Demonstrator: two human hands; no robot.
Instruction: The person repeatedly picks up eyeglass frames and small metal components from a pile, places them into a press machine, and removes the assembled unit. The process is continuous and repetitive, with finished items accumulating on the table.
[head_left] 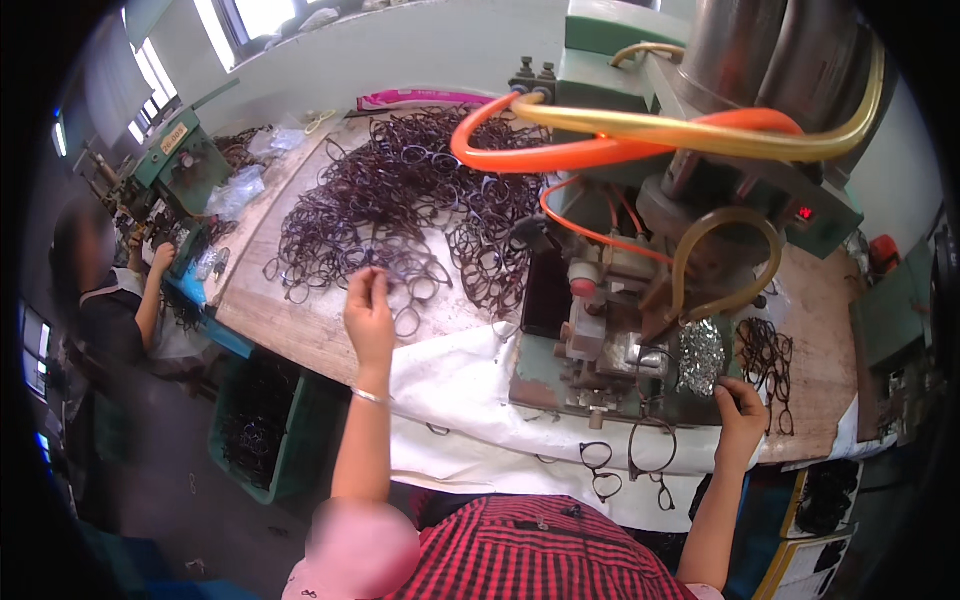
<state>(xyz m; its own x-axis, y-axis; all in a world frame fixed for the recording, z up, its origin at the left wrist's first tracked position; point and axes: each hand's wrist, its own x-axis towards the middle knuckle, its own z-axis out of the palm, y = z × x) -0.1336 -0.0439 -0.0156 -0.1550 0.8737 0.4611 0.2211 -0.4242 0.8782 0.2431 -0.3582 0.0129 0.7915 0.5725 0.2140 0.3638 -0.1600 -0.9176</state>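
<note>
Over the near edge of a large heap of dark eyeglass frames (385, 190), my left hand (368, 318) is raised with thumb and fingers pinched. An eyeglass frame (422, 286), slightly blurred, is at its fingertips. Beside a pile of small shiny metal parts (701, 358), my right hand (740, 418) has its thumb and fingertips together; whatever is between them is too small to make out. Left of that pile stands the machine's metal fixture (632, 355). Below the fixture, a few eyeglass frames (652, 448) lie or hang over the white cloth (455, 385).
The green press machine (800, 195) with orange and yellow hoses (590, 152) fills the upper right. More frames (768, 360) lie to its right. A green bin (225, 425) stands on the floor at left. Another person (110, 310) works at a green machine (170, 165) far left.
</note>
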